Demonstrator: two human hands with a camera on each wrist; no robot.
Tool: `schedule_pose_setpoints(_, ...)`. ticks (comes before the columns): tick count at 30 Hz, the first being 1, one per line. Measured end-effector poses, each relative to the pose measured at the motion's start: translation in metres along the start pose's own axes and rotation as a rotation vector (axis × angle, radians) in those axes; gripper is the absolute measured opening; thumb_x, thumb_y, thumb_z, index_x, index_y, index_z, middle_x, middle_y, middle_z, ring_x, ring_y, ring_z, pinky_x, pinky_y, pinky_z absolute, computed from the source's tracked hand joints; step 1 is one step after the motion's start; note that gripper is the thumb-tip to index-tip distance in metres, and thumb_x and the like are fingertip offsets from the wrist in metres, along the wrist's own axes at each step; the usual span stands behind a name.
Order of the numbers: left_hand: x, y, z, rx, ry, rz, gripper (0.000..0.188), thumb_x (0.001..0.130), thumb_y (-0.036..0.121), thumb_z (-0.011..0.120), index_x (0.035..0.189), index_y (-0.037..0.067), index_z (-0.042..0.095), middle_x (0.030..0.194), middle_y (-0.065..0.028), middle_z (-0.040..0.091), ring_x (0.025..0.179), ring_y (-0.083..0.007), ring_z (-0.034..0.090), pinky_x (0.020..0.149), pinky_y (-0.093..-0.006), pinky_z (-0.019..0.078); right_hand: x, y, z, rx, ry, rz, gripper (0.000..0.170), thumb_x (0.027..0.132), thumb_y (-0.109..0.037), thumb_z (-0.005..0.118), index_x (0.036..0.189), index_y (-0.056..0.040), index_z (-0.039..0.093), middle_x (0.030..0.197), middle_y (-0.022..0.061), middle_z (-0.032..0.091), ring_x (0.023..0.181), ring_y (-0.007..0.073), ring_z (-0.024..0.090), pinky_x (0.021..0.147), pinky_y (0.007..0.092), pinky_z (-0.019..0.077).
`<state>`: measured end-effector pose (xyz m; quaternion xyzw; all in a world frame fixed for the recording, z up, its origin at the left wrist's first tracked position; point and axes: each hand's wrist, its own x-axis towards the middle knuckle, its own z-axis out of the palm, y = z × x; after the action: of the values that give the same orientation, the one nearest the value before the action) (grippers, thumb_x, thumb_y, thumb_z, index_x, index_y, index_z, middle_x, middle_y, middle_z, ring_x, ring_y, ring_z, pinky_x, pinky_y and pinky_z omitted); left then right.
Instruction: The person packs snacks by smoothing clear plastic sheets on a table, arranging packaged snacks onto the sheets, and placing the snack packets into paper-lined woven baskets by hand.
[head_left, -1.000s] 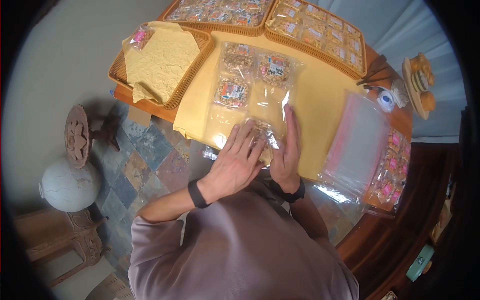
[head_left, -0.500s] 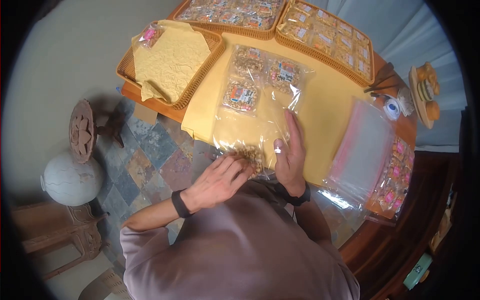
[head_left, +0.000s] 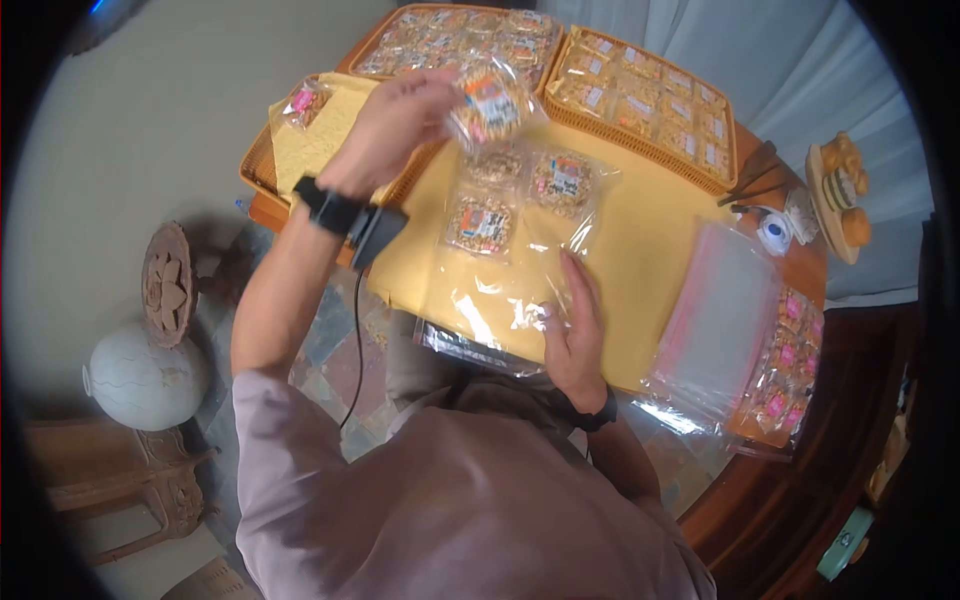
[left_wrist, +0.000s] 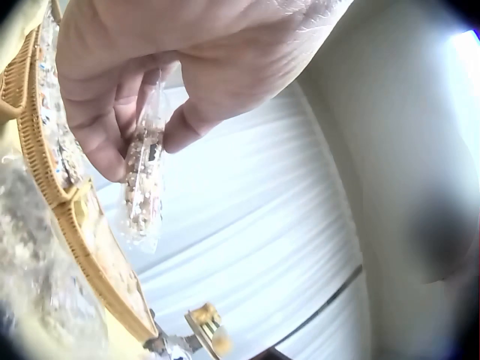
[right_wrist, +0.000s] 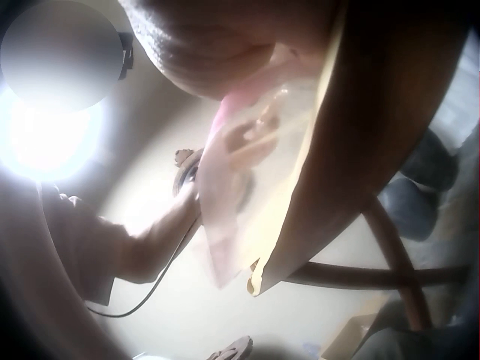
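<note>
My left hand [head_left: 395, 130] is raised over the far left of the table and pinches a wrapped nut packet [head_left: 490, 104] with its label showing. The left wrist view shows that packet [left_wrist: 145, 176] edge-on between thumb and fingers of the hand [left_wrist: 187, 56]. Below it on the table lies a large clear bag [head_left: 480, 300], with three packets at its far part: one at back left [head_left: 495, 166], one at right [head_left: 562, 183], one nearer [head_left: 480, 225]. My right hand [head_left: 578, 345] rests at the bag's near right edge, fingers straight. The right wrist view shows the bag [right_wrist: 225, 202] hanging beside yellow paper.
Two wicker trays of packets stand at the back, left [head_left: 545, 85] and right [head_left: 640, 128]. A third tray [head_left: 258, 170] with crumpled paper and one packet is at left. Flat clear bags [head_left: 715, 305] and pink-labelled packets [head_left: 790, 350] lie at right, near a tape roll [head_left: 773, 232].
My left hand has moved from the bag's near end up to the far left, lifting the near packet with it. My right hand has stayed at the bag's right edge.
</note>
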<state>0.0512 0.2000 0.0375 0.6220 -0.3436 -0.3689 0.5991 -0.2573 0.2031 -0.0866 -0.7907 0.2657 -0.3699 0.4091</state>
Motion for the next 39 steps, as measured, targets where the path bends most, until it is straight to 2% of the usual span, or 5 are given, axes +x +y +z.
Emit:
schedule_pose_setpoints(17,0.238,-0.031,-0.023,-0.375,0.383,-0.071,0.017,0.098,0.000,0.063,0.112,-0.010,0.063,0.105,-0.0135,0.061,0.095,-0.0231,0.068,0.083,-0.0328,0.0651,0.005,-0.005,-0.002,-0.041,-0.048,0.083,0.057,0.094,-0.008,0.064,0.147,0.0073,0.048,0.150,0.0253,0.052,0.143,0.0432,0.044,0.119,0.0479,0.0343)
schedule_pose_setpoints(22,0.242,-0.075,-0.020,0.820,0.594,0.228,0.044,0.077,0.025,0.066,0.108,-0.004,0.075,0.108,-0.0302,0.073,0.110,-0.0441,0.067,0.106,-0.0511,0.0439,0.008,-0.008,-0.003,-0.027,-0.060,0.117,0.057,0.093,-0.010,0.064,0.145,0.0097,0.049,0.149,0.0264,0.052,0.144,0.0437,0.043,0.120,0.0487,0.0337)
schedule_pose_setpoints(32,0.274,-0.089,-0.027,0.759,0.321,0.176,0.057,0.078,0.026,0.065,0.130,0.002,0.066,0.123,-0.0297,0.068,0.112,-0.0480,0.065,0.110,-0.0516,0.0434,0.007,-0.002,-0.002,-0.040,-0.086,0.134,0.058,0.093,-0.012,0.064,0.144,0.0105,0.049,0.149,0.0263,0.053,0.144,0.0437,0.043,0.120,0.0496,0.0331)
schedule_pose_setpoints(35,0.241,-0.070,-0.018,1.062,0.482,0.303,0.056,0.076,0.029,0.066,0.124,0.001,0.069,0.116,-0.0253,0.072,0.108,-0.0445,0.067,0.103,-0.0488,0.0510,0.004,0.000,-0.001,0.013,-0.069,0.147,0.058,0.092,-0.010,0.064,0.144,0.0104,0.049,0.148,0.0266,0.053,0.144,0.0436,0.043,0.120,0.0493,0.0331)
schedule_pose_setpoints(39,0.199,-0.022,-0.042,0.783,0.112,0.016,0.052,0.092,0.023,0.071,0.137,0.000,0.063,0.128,-0.0183,0.071,0.123,-0.0263,0.065,0.110,-0.0367,0.0463,0.005,-0.006,-0.005,0.044,-0.074,0.140,0.059,0.090,-0.005,0.064,0.145,0.0089,0.049,0.151,0.0245,0.051,0.145,0.0430,0.042,0.120,0.0484,0.0327)
